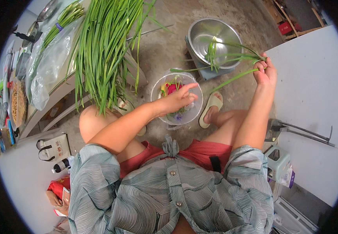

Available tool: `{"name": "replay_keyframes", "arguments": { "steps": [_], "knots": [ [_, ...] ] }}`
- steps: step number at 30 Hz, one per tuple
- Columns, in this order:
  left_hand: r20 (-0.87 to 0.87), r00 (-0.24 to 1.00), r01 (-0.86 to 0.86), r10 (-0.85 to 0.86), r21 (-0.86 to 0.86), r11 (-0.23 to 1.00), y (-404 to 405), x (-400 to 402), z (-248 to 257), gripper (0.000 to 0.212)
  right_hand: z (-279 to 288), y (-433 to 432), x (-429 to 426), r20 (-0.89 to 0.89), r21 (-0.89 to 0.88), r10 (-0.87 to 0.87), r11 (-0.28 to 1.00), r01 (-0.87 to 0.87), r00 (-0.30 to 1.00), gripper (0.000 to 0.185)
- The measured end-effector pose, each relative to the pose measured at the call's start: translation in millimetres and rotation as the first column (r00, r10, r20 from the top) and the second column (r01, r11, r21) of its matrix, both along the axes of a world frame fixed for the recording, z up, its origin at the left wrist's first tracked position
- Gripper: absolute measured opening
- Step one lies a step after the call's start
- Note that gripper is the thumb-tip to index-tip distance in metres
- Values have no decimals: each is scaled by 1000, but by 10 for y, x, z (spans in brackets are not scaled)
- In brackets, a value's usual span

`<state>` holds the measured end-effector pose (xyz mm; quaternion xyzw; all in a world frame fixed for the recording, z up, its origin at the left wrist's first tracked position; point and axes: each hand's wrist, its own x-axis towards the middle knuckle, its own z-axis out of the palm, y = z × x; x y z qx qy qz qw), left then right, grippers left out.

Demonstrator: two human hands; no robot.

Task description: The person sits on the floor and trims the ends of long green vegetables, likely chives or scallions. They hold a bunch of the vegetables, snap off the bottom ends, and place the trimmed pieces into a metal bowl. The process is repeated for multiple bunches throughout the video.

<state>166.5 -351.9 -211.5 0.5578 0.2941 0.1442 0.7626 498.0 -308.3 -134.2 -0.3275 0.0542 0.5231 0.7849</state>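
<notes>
My right hand (265, 70), raised at the right, grips a few long green garlic chives (230, 80) whose blades spread leftward in front of the basin. Above a clear-lined waste bin (199, 109), my left hand (183, 98) has its index finger stretched out and nothing visible in it. Scraps and something bright pink (173, 87) lie in the bin. A steel basin (193, 44) holds a small bunch of chives (212, 54). The large heap of chives (107, 49) hangs over the table edge at upper left, its tips by my knee.
Beside the heap, a plastic bag (50, 63) and a bundle of chives with a purple band (59, 27) lie on the table (49, 95). The basin rests on a low stool (210, 73). A white panel (309, 76) stands at the right, and a tote bag (59, 147) at the left.
</notes>
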Motion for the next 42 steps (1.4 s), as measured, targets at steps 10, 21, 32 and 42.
{"name": "replay_keyframes", "arguments": {
  "steps": [10,21,32,42],
  "knots": [
    [-163,974,-151,159,59,987,110,-80,-407,44,152,388,-154,252,-130,282,958,-257,926,22],
    [-37,996,74,-77,-91,993,-35,-228,59,24,-298,1750,-175,487,-772,812,573,-277,323,20],
    [-39,996,74,-75,-14,997,-54,-217,53,24,-1283,1906,156,505,-677,617,717,-166,604,11],
    [-156,964,241,-216,161,957,-198,-179,41,25,-1445,2040,362,622,-500,583,809,-308,523,36]
  ]
}}
